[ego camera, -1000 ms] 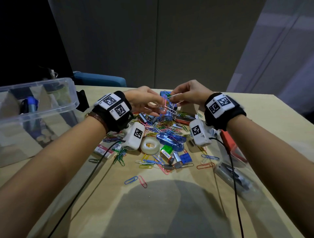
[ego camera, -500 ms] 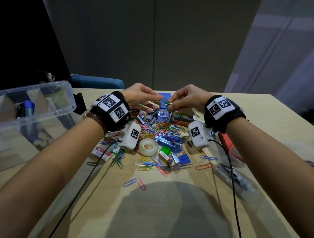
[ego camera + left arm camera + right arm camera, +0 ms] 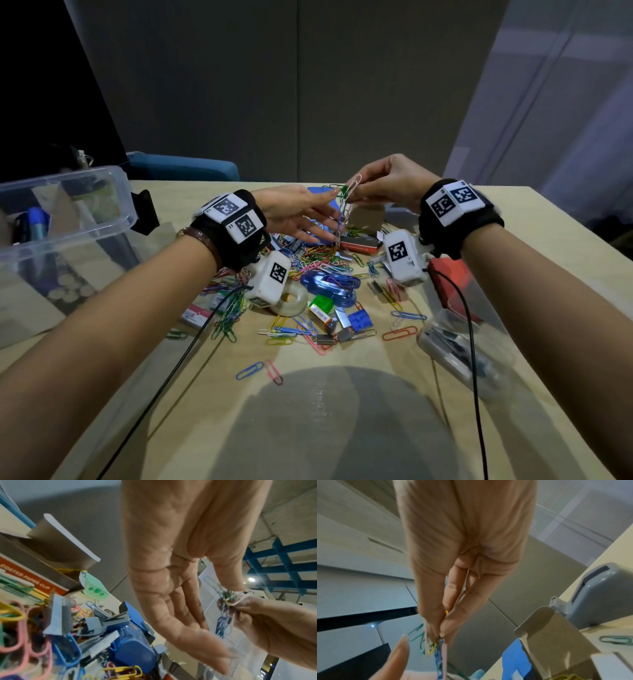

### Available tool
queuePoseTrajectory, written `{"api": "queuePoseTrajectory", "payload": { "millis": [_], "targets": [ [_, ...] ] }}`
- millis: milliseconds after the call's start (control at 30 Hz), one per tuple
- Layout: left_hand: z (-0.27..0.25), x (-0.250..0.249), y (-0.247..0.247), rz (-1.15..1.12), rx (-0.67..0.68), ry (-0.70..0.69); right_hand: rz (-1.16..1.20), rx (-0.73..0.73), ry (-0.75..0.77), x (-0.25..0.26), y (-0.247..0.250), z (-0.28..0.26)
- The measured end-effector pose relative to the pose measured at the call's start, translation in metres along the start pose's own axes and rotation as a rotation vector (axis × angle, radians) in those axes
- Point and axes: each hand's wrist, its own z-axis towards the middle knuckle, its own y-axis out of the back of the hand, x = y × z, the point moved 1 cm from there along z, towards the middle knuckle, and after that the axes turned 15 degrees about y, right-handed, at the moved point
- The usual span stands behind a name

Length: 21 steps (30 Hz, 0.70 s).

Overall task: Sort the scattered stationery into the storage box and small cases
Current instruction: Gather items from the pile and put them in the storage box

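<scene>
Fingers of our right hand (image 3: 383,185) are pinching the top of a tangled chain of coloured wire paper clips (image 3: 346,209), dangling lengthwise toward the desk (image 3: 342,411) pile; our left hand (image 3: 294,216), fingers spread, is waiting just beside it.

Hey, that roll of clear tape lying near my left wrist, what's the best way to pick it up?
The tape roll lies flat on the table, hole facing up, half hidden under the left wrist camera. Come from above on its near side: one finger in the hole, thumb on the outer rim. Paper clips crowd its base, so a low side approach would probably snag.
</scene>
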Motion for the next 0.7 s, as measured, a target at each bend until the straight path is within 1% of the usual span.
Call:
{"api": "queuePoseTrajectory", "payload": {
  "millis": [133, 233, 333, 400, 500, 567, 633, 700],
  "targets": [
    [0.003, -0.003, -0.004, 0.201, 0.06, -0.021, 0.129, -0.091, 0.027, 0.004, 0.005, -0.005],
    [0.006, -0.002, -0.002, 0.307, 0.114, -0.01, 0.225, -0.177, 0.045, 0.009, 0.012, -0.007],
    [0.011, -0.001, -0.001, 0.341, 0.039, -0.001, 0.282, -0.231, 0.05, 0.013, 0.022, -0.007],
    [0.014, -0.004, 0.0, 0.327, -0.011, 0.002, 0.279, -0.244, 0.056, 0.014, 0.028, -0.008],
    [0.017, -0.01, 0.002, 0.376, -0.062, 0.026, 0.282, -0.297, 0.062, 0.015, 0.037, -0.01],
    [0.02, -0.014, 0.003, 0.335, -0.078, 0.017, 0.274, -0.337, 0.067, 0.015, 0.041, -0.01],
    [0.023, -0.022, 0.004, 0.17, -0.092, -0.008, 0.237, -0.345, 0.05, 0.014, 0.042, -0.011],
    [0.026, -0.031, 0.002, 0.033, -0.138, -0.031, 0.193, -0.349, 0.011, 0.012, 0.037, -0.012]
  ]
}}
